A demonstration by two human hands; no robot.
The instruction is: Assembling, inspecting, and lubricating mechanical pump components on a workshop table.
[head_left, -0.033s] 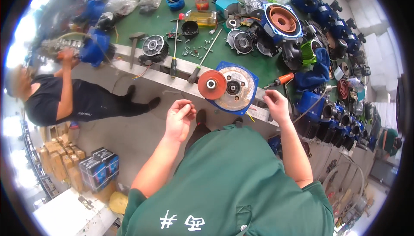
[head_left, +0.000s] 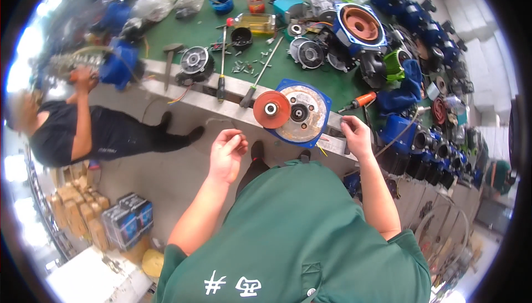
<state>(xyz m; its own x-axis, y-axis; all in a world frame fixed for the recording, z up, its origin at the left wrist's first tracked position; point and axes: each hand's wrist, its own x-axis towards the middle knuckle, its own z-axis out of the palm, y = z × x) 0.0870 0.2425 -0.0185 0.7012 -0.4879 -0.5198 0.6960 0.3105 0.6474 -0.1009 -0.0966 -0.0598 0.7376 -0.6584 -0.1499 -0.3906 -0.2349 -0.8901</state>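
Note:
On the near edge of the workbench lies a blue square motor flange (head_left: 321, 98) with a worn metal face and a central bearing. A reddish-brown impeller disc (head_left: 271, 109) with a metal hub overlaps its left side. My left hand (head_left: 228, 150) is left of and nearer than the disc, touching neither part. Its fingers are curled in with the thumb against them, and anything inside is hidden. To the right of the flange hovers my right hand (head_left: 357, 135), loosely bent, thumb and finger slightly apart, with nothing visible in it. Yellow-green wires (head_left: 321, 150) poke out below the flange.
Two long screwdrivers (head_left: 221, 65), a hammer (head_left: 169, 65), loose screws (head_left: 246, 67) and a motor end (head_left: 195, 62) lie beyond. An orange-handled driver (head_left: 363, 100) is at right, near blue motor housings (head_left: 396, 128). A co-worker (head_left: 88, 120) stands at left.
My left hand has turned slightly, its thumb now lying more over the curled fingers. The camera view has shifted a little. Disc and flange stay in place.

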